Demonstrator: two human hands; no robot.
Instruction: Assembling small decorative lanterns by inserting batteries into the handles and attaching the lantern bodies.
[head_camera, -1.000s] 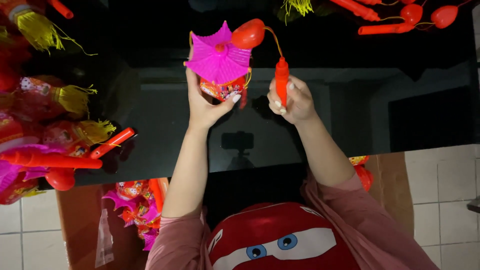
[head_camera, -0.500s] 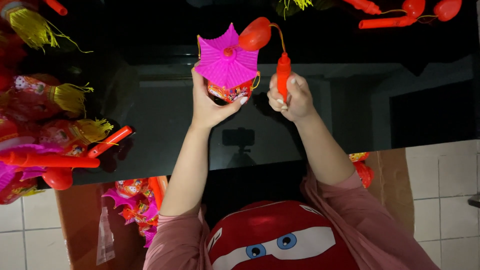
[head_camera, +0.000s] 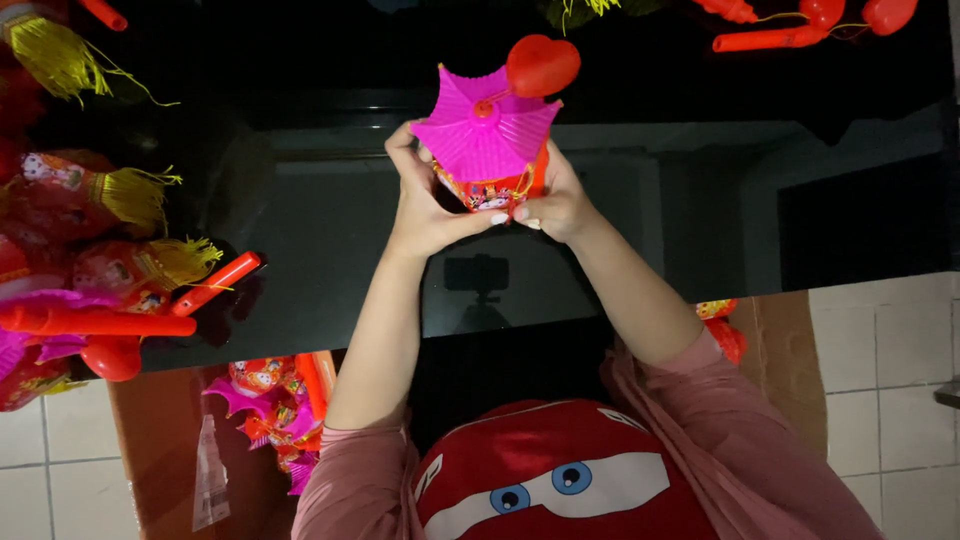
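Both hands cup a paper lantern above the dark desk.

The left hand (head_camera: 425, 205) and right hand (head_camera: 560, 205) curl shut around the lantern (head_camera: 487, 140) from either side; beyond them its pink roof carries a red heart (head_camera: 542, 65).

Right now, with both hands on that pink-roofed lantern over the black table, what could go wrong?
1. The red heart-shaped plastic piece sits beside the pink pleated paper lantern roof; it may swing or snag.
2. Left hand and right hand pinch the red printed lantern body; squeezing could crumple it.
3. A slip drops it onto the glossy black table.
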